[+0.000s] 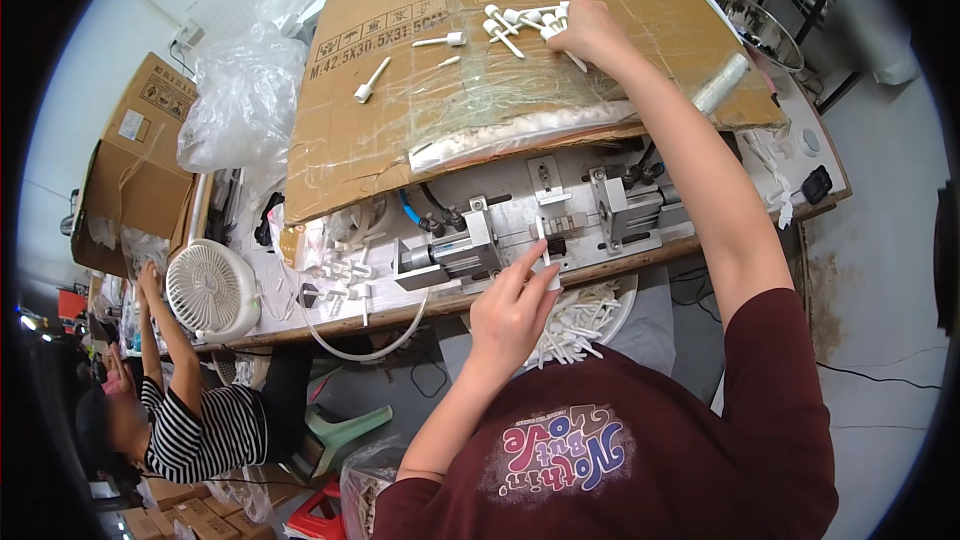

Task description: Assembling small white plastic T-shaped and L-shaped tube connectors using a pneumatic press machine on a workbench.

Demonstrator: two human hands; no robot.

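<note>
Observed left hand (pixel 510 320) with fingers bent, tips at slim white rod (pixel 541 231); cannot confirm grip. Noted metal blocks (pixel 622 210) to both sides of those fingertips, white sticks (pixel 578 325) nearer the body. Observed right hand (pixel 592 35) with fingers curled down at cluster of white capped rods (pixel 496 28) on cardboard (pixel 350 145); cannot tell grasp. Logged loose capped rods (pixel 456 39) left of those fingers.

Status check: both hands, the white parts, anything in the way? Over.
Left hand at metal fixture, close to slim white rod, grip unclear. Right hand at white cylinder-headed pins on cardboard sheet. Nothing visibly blocking either hand.
</note>
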